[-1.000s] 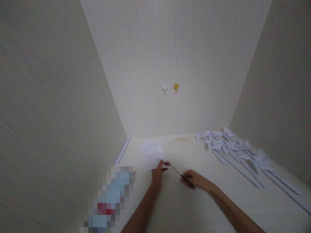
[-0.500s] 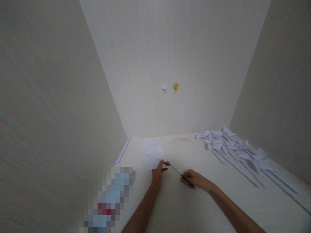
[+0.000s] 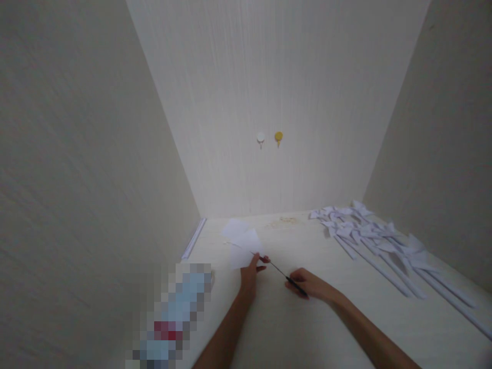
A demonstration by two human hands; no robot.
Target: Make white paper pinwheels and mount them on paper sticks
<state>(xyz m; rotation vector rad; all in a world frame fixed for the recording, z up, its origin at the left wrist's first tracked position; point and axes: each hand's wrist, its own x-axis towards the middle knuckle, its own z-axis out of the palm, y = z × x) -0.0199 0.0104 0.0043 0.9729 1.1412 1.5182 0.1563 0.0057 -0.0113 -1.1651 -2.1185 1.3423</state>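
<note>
Left of my right hand, paper sits pinched in my left hand; scissors, gripped right, point far-left along it.

My left hand sits out at about eleven o'clock, forearm running up from the bottom edge, fingers pinched shut with the thumb toward one o'clock. My right hand lies lower, near one o'clock, knuckles up, fingers curled closed in a grip, wrist straight. That forearm comes in from five o'clock. The two hands are near each other but not touching.
</note>
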